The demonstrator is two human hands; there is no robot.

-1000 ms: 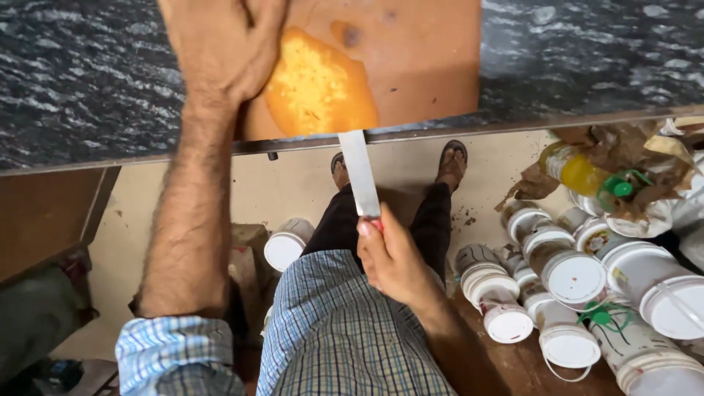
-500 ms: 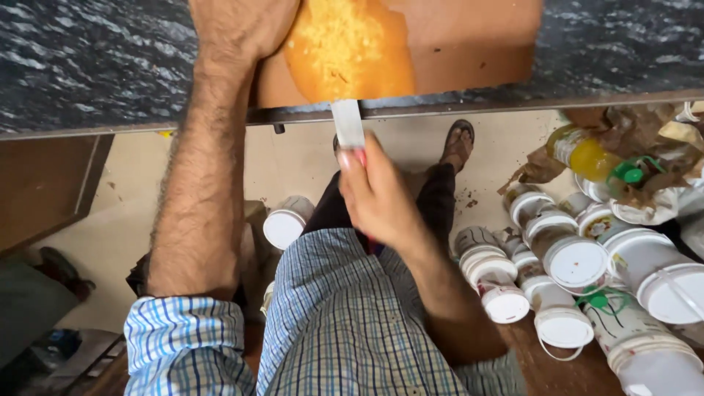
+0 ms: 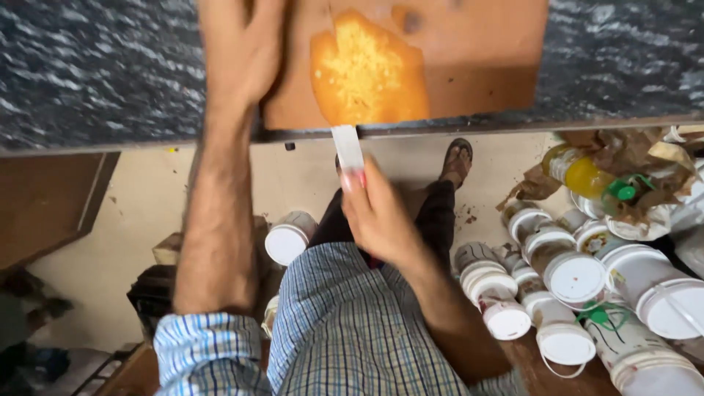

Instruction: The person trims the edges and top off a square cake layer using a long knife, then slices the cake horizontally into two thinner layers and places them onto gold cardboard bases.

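One yellow putty patch (image 3: 369, 70) (grainy, orange-edged) under the scraper (image 3: 347, 149).

A flat brown board (image 3: 469, 66) lies on the dark speckled counter; a thick patch of yellow paste (image 3: 367, 70) covers its middle. A pale scraper blade (image 3: 347, 149) meets the paste's near edge.

Workshop, likely paint or putty work: dark speckled stone tabletop (image 3: 110, 66), wooden board (image 3: 477, 51) smeared with orange paste (image 3: 370, 70), stacked white lidded tubs (image 3: 572, 279) on floor.
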